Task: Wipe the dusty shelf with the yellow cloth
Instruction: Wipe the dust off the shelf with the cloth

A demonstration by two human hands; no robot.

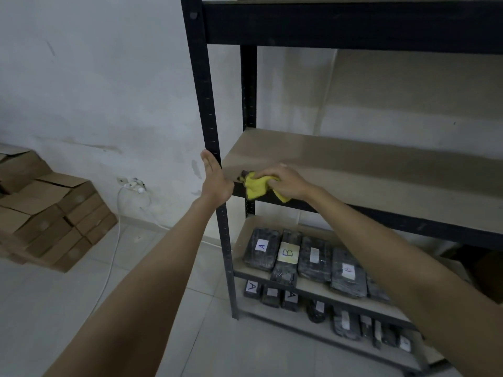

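Head view: I count two hands and one yellow cloth (257, 185). Right hand (285, 182) grips the cloth, bunched at the front left corner of the middle shelf (353, 170). Left hand (215, 178) lies flat and open against one black upright (209, 118). Four labelled black packs (304, 257) fill the shelf below.

Dim room — stained white wall (81, 77), pale tiled floor (68, 308), cardboard boxes (46, 213) stacked at left.
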